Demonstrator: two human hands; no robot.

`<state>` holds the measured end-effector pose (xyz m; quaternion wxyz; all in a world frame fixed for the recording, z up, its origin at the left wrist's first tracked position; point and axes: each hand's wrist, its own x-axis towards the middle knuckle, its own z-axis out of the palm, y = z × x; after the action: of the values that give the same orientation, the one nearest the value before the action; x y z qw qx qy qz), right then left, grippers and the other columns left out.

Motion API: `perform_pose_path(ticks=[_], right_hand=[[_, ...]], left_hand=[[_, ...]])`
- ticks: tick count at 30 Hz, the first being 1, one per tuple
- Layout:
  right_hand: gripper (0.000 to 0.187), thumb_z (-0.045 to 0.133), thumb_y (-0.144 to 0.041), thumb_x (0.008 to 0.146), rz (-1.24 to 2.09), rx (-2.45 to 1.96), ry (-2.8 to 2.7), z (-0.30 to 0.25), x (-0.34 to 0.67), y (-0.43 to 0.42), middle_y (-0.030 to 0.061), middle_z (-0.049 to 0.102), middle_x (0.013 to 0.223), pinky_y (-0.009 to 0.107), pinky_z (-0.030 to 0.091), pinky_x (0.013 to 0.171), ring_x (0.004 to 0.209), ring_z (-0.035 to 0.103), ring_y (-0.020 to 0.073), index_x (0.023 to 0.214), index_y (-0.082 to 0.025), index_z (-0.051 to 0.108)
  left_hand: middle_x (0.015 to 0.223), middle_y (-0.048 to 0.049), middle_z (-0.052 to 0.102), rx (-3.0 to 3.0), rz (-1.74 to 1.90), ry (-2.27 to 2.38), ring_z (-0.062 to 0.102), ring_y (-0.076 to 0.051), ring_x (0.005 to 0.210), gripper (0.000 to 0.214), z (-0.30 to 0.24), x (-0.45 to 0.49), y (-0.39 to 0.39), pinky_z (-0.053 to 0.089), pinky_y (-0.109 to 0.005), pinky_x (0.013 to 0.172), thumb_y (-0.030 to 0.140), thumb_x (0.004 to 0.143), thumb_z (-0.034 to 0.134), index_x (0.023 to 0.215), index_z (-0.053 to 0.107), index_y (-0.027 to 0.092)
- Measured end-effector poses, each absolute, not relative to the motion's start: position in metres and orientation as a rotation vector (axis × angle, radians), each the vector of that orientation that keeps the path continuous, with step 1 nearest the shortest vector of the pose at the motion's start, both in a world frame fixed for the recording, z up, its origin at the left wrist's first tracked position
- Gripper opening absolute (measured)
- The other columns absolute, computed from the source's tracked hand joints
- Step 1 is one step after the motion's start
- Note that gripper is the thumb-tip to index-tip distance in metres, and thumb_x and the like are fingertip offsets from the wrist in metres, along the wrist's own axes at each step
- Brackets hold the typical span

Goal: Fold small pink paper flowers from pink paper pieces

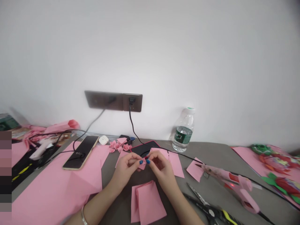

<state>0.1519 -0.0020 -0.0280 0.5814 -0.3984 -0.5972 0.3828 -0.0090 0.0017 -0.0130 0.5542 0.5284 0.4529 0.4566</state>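
Between my two hands is a small folded piece of pink paper (142, 166), held at the middle of the desk. My left hand (128, 167) pinches it from the left with thumb and fingers. From the other side, the thumb and fingers of my right hand (159, 165) close on its right edge. My fingers hide part of its folds. Below the hands lies a stack of pink paper squares (151, 203). Several small folded pink paper flowers (119, 145) sit behind my left hand.
A pink glue gun (236, 184) with a lit red light and open scissors (208, 209) lie at right. A water bottle (184, 131) stands by the wall. Left are a phone (82, 153), an earbud case (103, 140) and large pink sheets (53, 190). Black cables cross the desk.
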Motion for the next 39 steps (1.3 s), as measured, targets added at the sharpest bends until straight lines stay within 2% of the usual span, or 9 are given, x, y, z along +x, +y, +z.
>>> perform_pose_path(ticks=[6,13,20,25,29,31,35,39], right_hand=[[0.037,0.069,-0.055,0.079,1.063,-1.027,-1.372,-0.033,0.149,0.0,0.0033,0.06,0.074,0.028,0.046,0.06,0.066,0.056,0.0171,0.078,-0.019,0.058],[0.045,0.068,-0.06,0.077,1.014,-1.059,-1.377,-0.035,0.148,0.001,-0.0028,0.05,0.062,0.024,0.038,0.05,0.055,0.046,0.0133,0.068,-0.021,0.048],[0.042,0.06,-0.058,0.083,0.999,-1.111,-1.439,-0.037,0.151,0.001,-0.003,0.048,0.062,0.026,0.037,0.052,0.055,0.046,0.0141,0.069,-0.022,0.045],[0.038,0.063,-0.055,0.083,1.009,-1.07,-1.415,-0.036,0.149,0.0,-0.0033,0.049,0.062,0.025,0.036,0.05,0.054,0.047,0.0136,0.072,-0.022,0.046],[0.029,0.063,-0.048,0.085,0.964,-1.041,-1.439,-0.036,0.15,0.0,0.0004,0.058,0.068,0.026,0.04,0.052,0.057,0.053,0.0153,0.081,-0.021,0.056],[0.024,0.063,-0.044,0.086,0.916,-1.022,-1.479,-0.035,0.151,0.001,0.0034,0.061,0.075,0.027,0.042,0.055,0.062,0.056,0.0165,0.081,-0.02,0.061],[0.023,0.065,-0.04,0.086,0.88,-0.997,-1.46,-0.034,0.15,0.0,0.0053,0.06,0.081,0.028,0.043,0.059,0.07,0.057,0.0181,0.075,-0.02,0.063],[0.027,0.063,-0.044,0.087,0.996,-0.953,-1.374,-0.033,0.147,-0.002,0.004,0.058,0.079,0.028,0.044,0.062,0.07,0.057,0.0177,0.077,-0.019,0.059]], left_hand=[[0.065,-0.0022,0.071,1.272,1.073,1.053,0.067,-0.015,0.06,0.023,-0.015,-0.009,0.001,0.052,-0.025,0.06,0.038,0.076,0.072,0.08,0.069,0.016],[0.063,-0.0017,0.07,1.278,1.066,1.048,0.066,-0.015,0.058,0.023,-0.011,-0.01,0.001,0.049,-0.023,0.057,0.039,0.078,0.07,0.082,0.067,0.017],[0.069,0.0001,0.075,1.19,1.068,0.967,0.067,-0.014,0.066,0.039,-0.008,-0.007,-0.001,0.054,-0.025,0.068,0.035,0.073,0.075,0.097,0.048,0.021],[0.071,-0.0011,0.075,1.239,1.064,0.979,0.066,-0.015,0.068,0.039,-0.009,-0.006,-0.001,0.055,-0.025,0.062,0.037,0.076,0.072,0.1,0.045,0.021],[0.072,-0.0016,0.074,1.26,1.062,0.957,0.066,-0.015,0.07,0.04,-0.013,-0.006,0.0,0.054,-0.023,0.061,0.038,0.078,0.071,0.102,0.044,0.021],[0.072,-0.0016,0.073,1.258,1.053,0.942,0.065,-0.014,0.069,0.038,-0.015,-0.006,0.001,0.054,-0.023,0.06,0.04,0.079,0.071,0.099,0.045,0.021],[0.065,0.0013,0.067,1.269,1.048,0.927,0.056,-0.009,0.053,0.034,-0.017,-0.006,0.002,0.051,-0.021,0.053,0.043,0.078,0.071,0.082,0.046,0.02],[0.062,0.0043,0.06,1.248,1.103,0.942,0.051,-0.009,0.052,0.034,-0.02,-0.007,0.004,0.047,-0.019,0.047,0.04,0.075,0.073,0.082,0.046,0.021]])
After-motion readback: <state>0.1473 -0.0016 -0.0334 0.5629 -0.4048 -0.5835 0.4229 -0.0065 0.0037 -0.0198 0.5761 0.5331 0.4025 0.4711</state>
